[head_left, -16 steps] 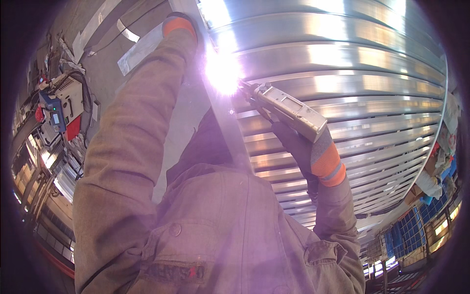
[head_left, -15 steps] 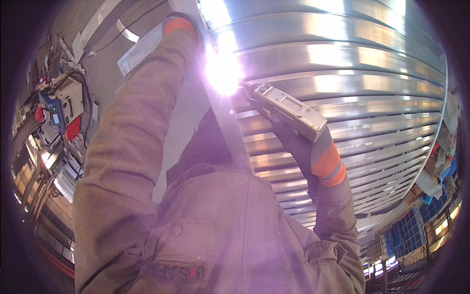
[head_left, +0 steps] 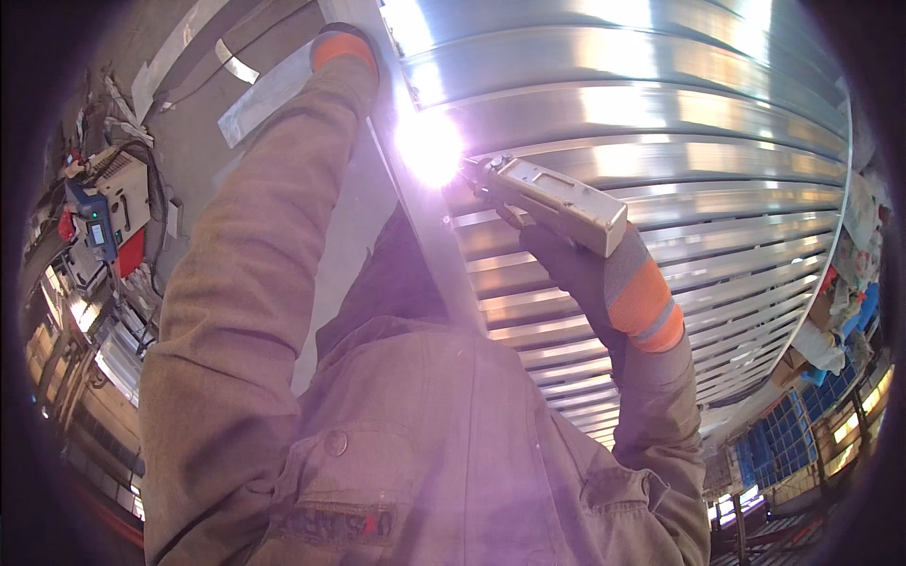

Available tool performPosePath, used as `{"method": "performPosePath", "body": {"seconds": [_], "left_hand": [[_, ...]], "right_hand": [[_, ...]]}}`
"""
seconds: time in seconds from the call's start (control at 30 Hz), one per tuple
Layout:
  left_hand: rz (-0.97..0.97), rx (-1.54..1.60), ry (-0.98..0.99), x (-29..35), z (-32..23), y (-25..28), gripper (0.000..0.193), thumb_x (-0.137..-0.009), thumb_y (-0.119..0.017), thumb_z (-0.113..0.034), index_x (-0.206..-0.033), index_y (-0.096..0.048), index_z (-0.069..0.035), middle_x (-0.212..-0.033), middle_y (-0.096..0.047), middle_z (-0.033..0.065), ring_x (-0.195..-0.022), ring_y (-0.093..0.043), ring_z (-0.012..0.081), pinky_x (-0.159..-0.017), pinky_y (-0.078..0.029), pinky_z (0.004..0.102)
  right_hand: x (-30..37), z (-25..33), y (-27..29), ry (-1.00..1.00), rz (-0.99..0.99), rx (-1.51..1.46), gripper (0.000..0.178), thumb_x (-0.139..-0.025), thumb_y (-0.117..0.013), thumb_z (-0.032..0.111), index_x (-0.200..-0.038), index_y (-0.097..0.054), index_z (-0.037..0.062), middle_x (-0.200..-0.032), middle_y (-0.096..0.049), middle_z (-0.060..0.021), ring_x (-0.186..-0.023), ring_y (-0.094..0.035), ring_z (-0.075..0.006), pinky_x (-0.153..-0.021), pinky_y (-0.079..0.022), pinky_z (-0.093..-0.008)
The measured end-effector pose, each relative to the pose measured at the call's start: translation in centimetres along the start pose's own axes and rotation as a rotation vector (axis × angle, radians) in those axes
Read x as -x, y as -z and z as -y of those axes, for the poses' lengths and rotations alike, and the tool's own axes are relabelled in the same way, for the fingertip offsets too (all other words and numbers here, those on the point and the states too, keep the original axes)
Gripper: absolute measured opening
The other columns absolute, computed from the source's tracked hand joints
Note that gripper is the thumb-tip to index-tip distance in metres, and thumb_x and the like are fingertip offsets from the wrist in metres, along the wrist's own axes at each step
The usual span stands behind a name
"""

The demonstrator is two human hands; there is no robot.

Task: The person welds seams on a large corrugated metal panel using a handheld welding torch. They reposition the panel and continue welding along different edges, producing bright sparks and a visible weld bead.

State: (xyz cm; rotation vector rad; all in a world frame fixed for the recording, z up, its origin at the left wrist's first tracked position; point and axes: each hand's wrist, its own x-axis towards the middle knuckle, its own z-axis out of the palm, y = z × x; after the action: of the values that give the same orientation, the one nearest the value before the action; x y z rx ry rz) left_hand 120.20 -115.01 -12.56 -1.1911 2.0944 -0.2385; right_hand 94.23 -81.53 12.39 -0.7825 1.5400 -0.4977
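Note:
My right hand (head_left: 571, 269), in a dark glove with an orange and grey cuff, is wrapped round a boxy, pale metal welding gun (head_left: 562, 200). Its tip points left into a brilliant white-violet glare (head_left: 429, 148), which hides the spot being welded. That glare sits on the long edge rail (head_left: 444, 250) of a shiny slatted metal panel (head_left: 604, 156). Farther up the same rail, my left hand (head_left: 342, 42) rests at its outer side in a glove with an orange cuff. The left fingers are hidden behind the cuff and sleeve.
A beige machine with a blue display unit (head_left: 97, 222) stands at the left, among cables. Flat metal strips (head_left: 274, 94) lie on the grey floor near my left forearm. Bags and rags (head_left: 826, 344) are heaped beyond the panel's right edge, near a blue mesh crate (head_left: 779, 443).
The glare has shrunk a little and still burns on the rail. My right wrist has shifted slightly right and the gun slightly up in view. My left hand has hardly moved.

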Motion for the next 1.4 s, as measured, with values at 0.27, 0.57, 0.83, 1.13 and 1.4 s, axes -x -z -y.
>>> {"method": "performPosePath", "body": {"seconds": [0.27, 0.57, 0.83, 1.13, 1.4], "left_hand": [[0.088, -0.006, -0.003, 0.6, -0.6, 2.1, 0.028, -0.107, -0.064, -0.019, -0.127, -0.082, -0.011, -0.127, -0.08, 0.0113, -0.118, -0.077, 0.0302, -0.095, -0.062, 0.0446], [0.057, -0.27, -0.041, -1.5, 0.3, -1.9, 0.031, -0.104, -0.066, -0.031, -0.128, -0.082, -0.019, -0.136, -0.078, 0.008, -0.129, -0.072, 0.0266, -0.101, -0.059, 0.0388], [0.138, -0.283, -0.08, 3.2, -0.5, 5.3, 0.036, -0.11, -0.062, -0.034, -0.141, -0.076, -0.021, -0.143, -0.075, 0.0045, -0.131, -0.071, 0.0279, -0.106, -0.057, 0.041], [0.072, -0.269, -0.079, 2.2, -0.3, 4.3, 0.037, -0.108, -0.063, -0.035, -0.139, -0.078, -0.022, -0.145, -0.074, 0.0058, -0.134, -0.069, 0.0279, -0.108, -0.055, 0.0417], [0.185, -0.293, -0.049, 2.6, -0.2, 5.1, 0.039, -0.107, -0.065, -0.036, -0.141, -0.076, -0.02, -0.147, -0.073, 0.0059, -0.137, -0.068, 0.0265, -0.111, -0.054, 0.0412]], "right_hand": [[-1.0, 2.9, 0.5, -0.05, 0.01, -0.135, 0.041, -0.101, -0.078, 0.02, -0.135, -0.072, -0.0003, -0.087, -0.067, 0.0007, -0.07, -0.055, -0.0065, -0.057, -0.046, -0.024], [5.5, -1.5, 0.2, 0.147, -0.06, -0.233, 0.044, -0.1, -0.081, 0.014, -0.14, -0.07, -0.0019, -0.112, -0.077, -0.0103, -0.093, -0.072, -0.0152, -0.077, -0.06, -0.0306], [7.2, -7.0, -2.7, 0.205, -0.124, -0.167, 0.039, -0.099, -0.082, 0.013, -0.135, -0.073, -0.0021, -0.102, -0.078, -0.0076, -0.085, -0.071, -0.0131, -0.074, -0.06, -0.0301], [6.0, -8.1, -3.3, 0.275, -0.126, -0.171, 0.037, -0.101, -0.08, 0.02, -0.133, -0.075, 0.0, -0.11, -0.081, -0.0172, -0.092, -0.079, -0.0245, -0.08, -0.063, -0.0363], [5.4, -8.0, -3.5, 0.3, -0.123, -0.158, 0.038, -0.103, -0.079, 0.022, -0.134, -0.074, 0.0002, -0.111, -0.081, -0.0174, -0.094, -0.079, -0.0248, -0.082, -0.063, -0.0366]]}}
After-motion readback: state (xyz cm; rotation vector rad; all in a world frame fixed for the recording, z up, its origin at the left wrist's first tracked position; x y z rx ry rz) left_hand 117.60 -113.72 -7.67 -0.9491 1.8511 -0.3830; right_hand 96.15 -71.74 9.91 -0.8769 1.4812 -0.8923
